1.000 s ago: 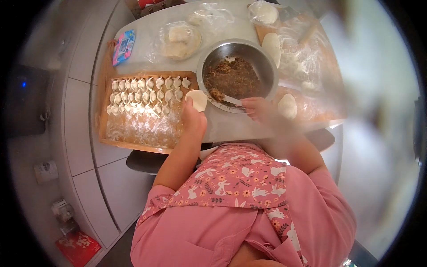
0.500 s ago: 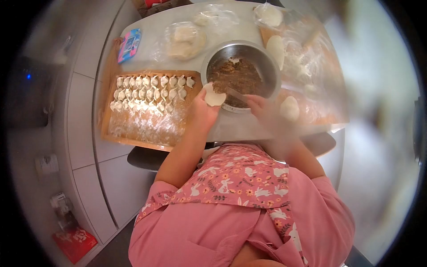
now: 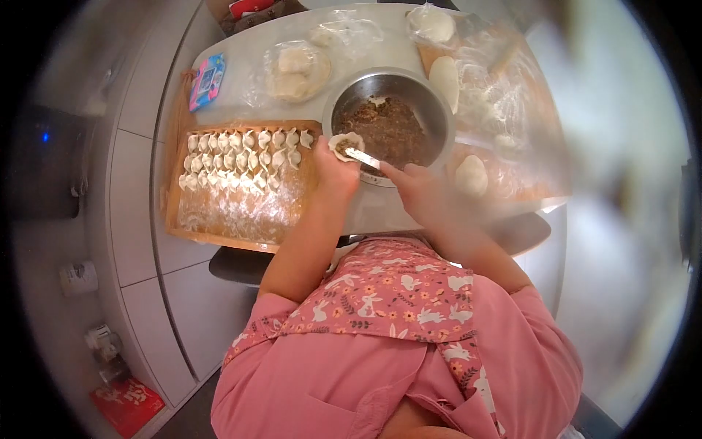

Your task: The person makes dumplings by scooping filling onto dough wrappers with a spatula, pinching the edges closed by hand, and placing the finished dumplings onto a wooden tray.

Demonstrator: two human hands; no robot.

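Observation:
My left hand [image 3: 338, 170] is closed around a round dumpling wrapper [image 3: 355, 140], cupped at the near left rim of the steel bowl [image 3: 447, 135]. Brown filling lies in the wrapper's middle. A flat metal spreader, perhaps a butter knife [image 3: 363, 157], is gripped in my right hand [image 3: 415, 189], its tip resting on that filling. More brown minced filling [image 3: 391, 132] covers the bowl's bottom. Left of my left hand, a floured wooden board [image 3: 241, 212] carries rows of folded dumplings [image 3: 235, 139].
Bagged dough [image 3: 296, 77] sits behind the bowl, and a blue and pink packet [image 3: 208, 82] stands at the back left. To the right is a floured, plastic-covered board [image 3: 504, 95] with pale dough pieces [image 3: 472, 175]. A blurred patch hides part of my right forearm.
The spreader has moved left from the bowl onto the wrapper, and filling now lies there. The wrapper has gone from flat to cupped in my left hand.

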